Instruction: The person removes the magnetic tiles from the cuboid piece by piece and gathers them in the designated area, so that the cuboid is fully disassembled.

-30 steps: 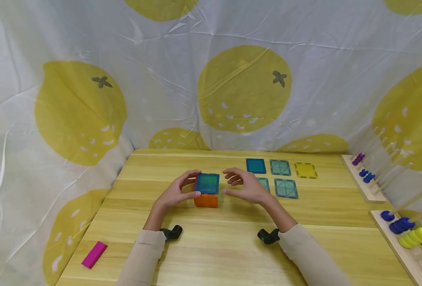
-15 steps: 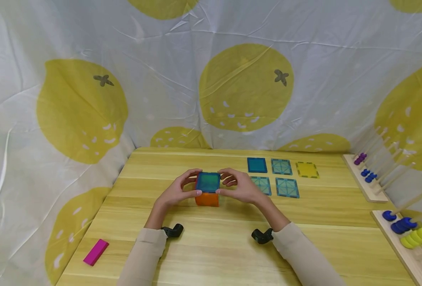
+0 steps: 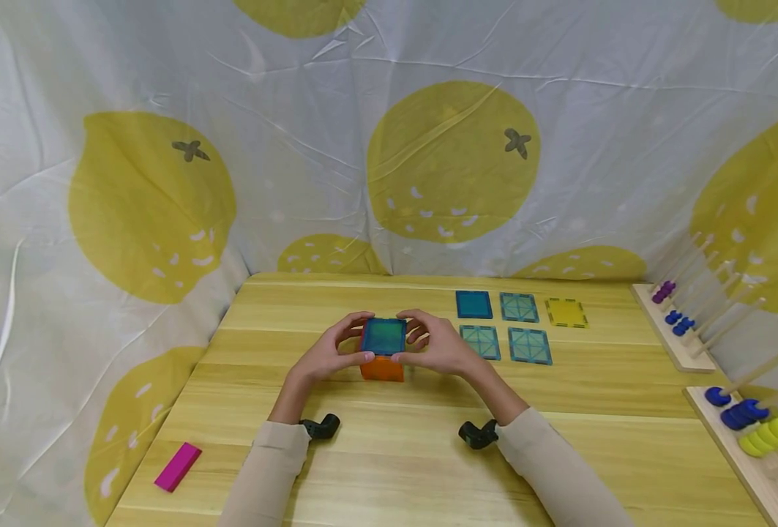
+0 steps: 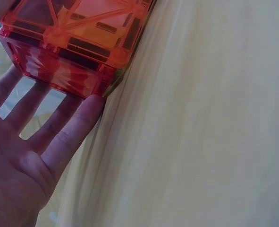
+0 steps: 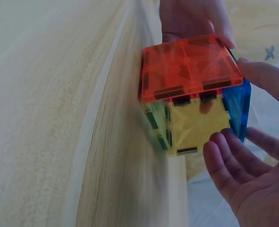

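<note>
Between both hands stands a cube of see-through magnetic tiles. Its blue top tile and orange front tile face the head camera. A red tile forms the side by the left hand. The right wrist view also shows a yellow tile and a green tile on the table side. My left hand holds the cube's left, thumb at the top front edge and fingers behind. My right hand grips the right part likewise, its thumb at the blue tile's front corner. Some fingertips are hidden.
Several flat tiles lie right of the cube: a dark blue one, light blue ones and a yellow one. Two wooden peg racks with coloured beads line the right edge. A magenta block lies at front left.
My right hand has moved left from beside the cube onto its right edge, uncovering a light blue tile. The left hand keeps its hold, and the cube stays in place.
</note>
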Tool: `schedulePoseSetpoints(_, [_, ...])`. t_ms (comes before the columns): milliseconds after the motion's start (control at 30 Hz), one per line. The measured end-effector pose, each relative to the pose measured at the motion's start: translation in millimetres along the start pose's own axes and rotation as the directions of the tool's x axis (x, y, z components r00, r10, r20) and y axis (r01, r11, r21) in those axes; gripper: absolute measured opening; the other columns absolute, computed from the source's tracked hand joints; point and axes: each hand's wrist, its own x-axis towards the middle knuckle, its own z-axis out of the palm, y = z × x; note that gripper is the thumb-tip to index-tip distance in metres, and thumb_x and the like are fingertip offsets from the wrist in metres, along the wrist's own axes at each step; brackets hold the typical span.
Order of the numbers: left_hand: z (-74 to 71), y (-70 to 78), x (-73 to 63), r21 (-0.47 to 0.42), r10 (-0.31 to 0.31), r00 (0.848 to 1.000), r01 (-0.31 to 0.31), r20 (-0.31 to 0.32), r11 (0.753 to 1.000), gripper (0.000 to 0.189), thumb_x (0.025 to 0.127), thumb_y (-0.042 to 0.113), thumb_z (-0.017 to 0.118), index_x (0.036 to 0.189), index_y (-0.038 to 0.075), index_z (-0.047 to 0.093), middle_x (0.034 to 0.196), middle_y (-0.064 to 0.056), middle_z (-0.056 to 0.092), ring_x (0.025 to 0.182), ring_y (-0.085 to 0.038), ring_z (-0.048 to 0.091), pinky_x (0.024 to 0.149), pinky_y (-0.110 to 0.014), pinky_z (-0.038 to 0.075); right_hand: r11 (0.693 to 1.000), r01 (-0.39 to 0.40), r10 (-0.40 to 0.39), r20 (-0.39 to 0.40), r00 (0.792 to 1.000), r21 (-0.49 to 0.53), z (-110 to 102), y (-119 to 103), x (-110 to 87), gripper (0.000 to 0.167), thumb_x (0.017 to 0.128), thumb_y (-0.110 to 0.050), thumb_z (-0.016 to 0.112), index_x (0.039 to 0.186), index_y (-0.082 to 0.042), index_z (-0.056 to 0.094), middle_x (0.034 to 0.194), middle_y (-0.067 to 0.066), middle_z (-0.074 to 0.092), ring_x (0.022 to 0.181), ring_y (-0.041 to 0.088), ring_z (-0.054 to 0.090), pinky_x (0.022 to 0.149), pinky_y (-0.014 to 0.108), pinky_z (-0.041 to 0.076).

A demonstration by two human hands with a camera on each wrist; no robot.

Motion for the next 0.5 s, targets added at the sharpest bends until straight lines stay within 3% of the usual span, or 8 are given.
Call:
schedulePoseSetpoints(233, [-0.1,-0.5,0.4,0.016,0.004,1.0,-0.004,-0.006,1.0,0.075,0.093,0.025,0.078,0.157,0.018,0.04,0.159,-0.008,0.041,0.147,-0.044,0.038,0.11,-0.06,0.047,0.998,-0.016,0.015,-0.02,1.0,-0.064,2.9,-2.6,2.3,0.083,0.079,-0.04,0.09,0.147,-0.01,0.053,0.11,0.003,0.062,0.094,0.022,0.064,0.081,0.028,0.058])
schedulePoseSetpoints(500, [0.1,0.2,0.2,0.012,-0.005,1.0,0.006,-0.005,1.0,0.079,0.092,0.025,0.079,0.158,0.014,0.037,0.159,-0.009,0.041,0.148,-0.044,0.037,0.11,-0.06,0.047,0.992,-0.022,0.02,-0.013,1.0,-0.125,3.3,-5.4,4.9,0.089,0.079,-0.042,0.089,0.15,-0.004,0.051,0.109,0.005,0.06,0.078,0.017,0.054,0.067,0.027,0.049])
